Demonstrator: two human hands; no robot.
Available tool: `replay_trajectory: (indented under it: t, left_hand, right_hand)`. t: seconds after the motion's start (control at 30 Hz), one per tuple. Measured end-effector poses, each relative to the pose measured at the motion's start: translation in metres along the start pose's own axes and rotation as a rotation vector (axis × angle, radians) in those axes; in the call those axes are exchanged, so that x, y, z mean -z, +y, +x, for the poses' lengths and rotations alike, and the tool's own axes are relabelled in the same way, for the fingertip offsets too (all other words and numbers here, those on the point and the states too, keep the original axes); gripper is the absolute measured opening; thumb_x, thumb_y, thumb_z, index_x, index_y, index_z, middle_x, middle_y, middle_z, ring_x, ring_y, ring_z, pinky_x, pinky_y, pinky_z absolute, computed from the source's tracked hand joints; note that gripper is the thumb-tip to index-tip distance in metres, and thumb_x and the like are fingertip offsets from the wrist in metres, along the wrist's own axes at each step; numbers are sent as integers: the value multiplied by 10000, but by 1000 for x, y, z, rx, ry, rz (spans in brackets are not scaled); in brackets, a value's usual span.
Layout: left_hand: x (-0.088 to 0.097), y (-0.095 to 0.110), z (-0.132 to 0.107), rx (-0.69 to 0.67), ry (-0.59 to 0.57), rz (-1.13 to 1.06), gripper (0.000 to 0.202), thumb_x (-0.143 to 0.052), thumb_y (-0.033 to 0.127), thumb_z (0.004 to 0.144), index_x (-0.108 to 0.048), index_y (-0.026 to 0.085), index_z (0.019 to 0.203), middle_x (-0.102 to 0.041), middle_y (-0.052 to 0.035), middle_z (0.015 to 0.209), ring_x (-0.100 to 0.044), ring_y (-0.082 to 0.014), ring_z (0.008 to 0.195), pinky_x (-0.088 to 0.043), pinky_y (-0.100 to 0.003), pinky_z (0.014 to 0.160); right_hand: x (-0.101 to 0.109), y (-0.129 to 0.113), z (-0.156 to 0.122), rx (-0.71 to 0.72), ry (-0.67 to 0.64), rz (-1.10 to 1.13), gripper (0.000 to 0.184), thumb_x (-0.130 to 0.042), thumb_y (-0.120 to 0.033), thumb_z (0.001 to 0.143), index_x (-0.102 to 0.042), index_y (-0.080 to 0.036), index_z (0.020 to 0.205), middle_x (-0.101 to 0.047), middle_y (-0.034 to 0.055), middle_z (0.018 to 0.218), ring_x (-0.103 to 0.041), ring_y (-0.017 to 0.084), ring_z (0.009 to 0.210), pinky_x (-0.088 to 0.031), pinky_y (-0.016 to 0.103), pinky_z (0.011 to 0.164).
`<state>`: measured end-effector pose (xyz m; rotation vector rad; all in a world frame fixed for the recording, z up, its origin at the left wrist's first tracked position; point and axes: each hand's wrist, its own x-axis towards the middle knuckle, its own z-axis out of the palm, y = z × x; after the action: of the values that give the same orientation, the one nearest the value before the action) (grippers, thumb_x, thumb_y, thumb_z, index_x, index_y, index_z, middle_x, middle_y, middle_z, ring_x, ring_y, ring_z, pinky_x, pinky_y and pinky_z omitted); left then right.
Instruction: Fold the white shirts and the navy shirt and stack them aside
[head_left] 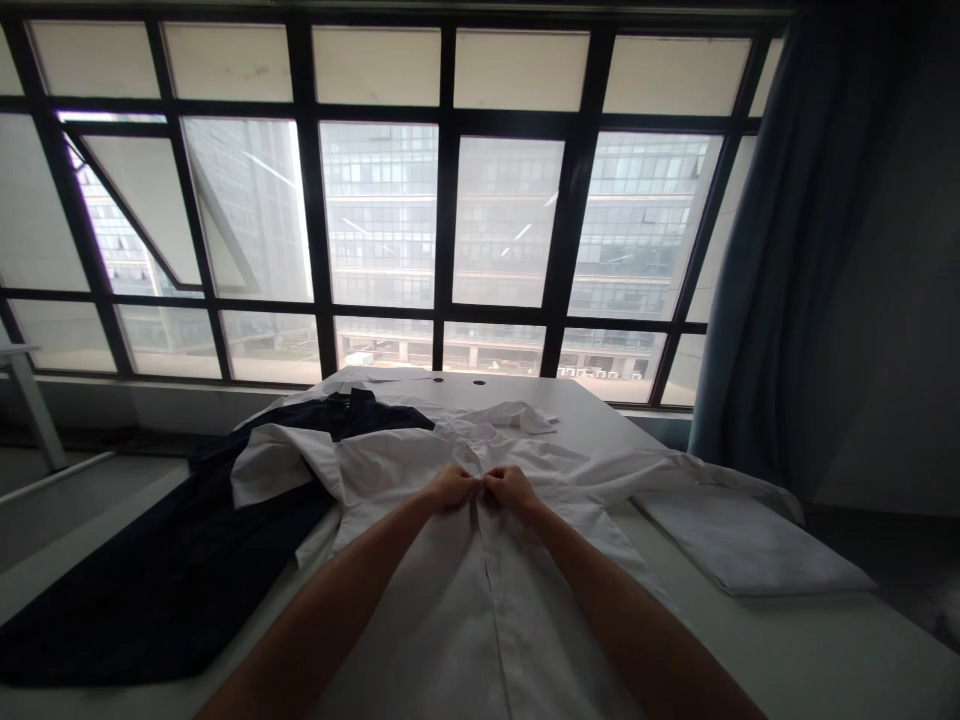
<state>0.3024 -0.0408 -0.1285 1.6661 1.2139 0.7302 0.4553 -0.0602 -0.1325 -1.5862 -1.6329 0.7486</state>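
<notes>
Left hand (450,489) and right hand (510,487) side by side, both pinching front placket of white shirt (465,600) spread on bench (825,650); dark garment (172,570) at left, folded white cloth (750,545) at right.

Gridded window (450,220), blue curtain (780,260), white table (825,650)

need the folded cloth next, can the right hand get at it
Probably yes: the right hand pinches the shirt front, and the folded cloth lies uncovered to its right, only a sleeve between.
</notes>
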Motion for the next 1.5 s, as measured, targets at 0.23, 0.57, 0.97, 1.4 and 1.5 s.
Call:
replay_trajectory:
  t: [0.23, 0.57, 0.97, 1.4, 1.5]
  left_hand:
    - [-1, -10, -8, -68, 26, -37, 328, -629, 402, 825, -595, 132, 641, -473, 49, 466, -408, -73, 412, -278, -189, 416]
    - [-2, -10, -7, -109, 4, -48, 335, -585, 427, 816, -575, 148, 631, -502, 51, 500, -440, -78, 407, -296, -202, 429]
    - [-2, -9, -10, -124, 4, -39, 320, -572, 374, 802, -553, 150, 575, -479, 48, 426, -437, -79, 387, -267, -192, 420]
    - [-3, -3, -10, -71, -33, -71, 269, -495, 246, 869, -606, 124, 657, -572, 26, 530, -457, -67, 367, -321, -193, 402]
    - [-4, -3, -9, -51, -14, -66, 333, -485, 321, 906, -627, 116, 686, -591, 18, 545, -463, -67, 373, -332, -191, 402]
  right_hand:
    - [-1, 5, -11, 73, -32, 195, 170, -602, -272, 781, -688, -125, 787, -664, 7, 593, -574, 104, 498, -426, 178, 464]
    - [-3, 6, -10, 49, -56, 457, 148, -694, -277, 705, -666, -135, 733, -621, -16, 552, -531, 88, 466, -396, 187, 443]
    - [6, -6, -15, -1, -184, 480, 38, -587, -151, 638, -622, -139, 648, -568, -29, 488, -472, 69, 425, -362, 183, 425]
    - [2, -8, -14, 34, -123, 220, 30, -619, -177, 689, -601, -159, 673, -607, -34, 495, -498, 81, 379, -382, 179, 397]
    - [0, -6, -13, 45, -73, 157, 60, -642, -210, 699, -624, -155, 681, -618, -23, 492, -531, 98, 404, -383, 182, 412]
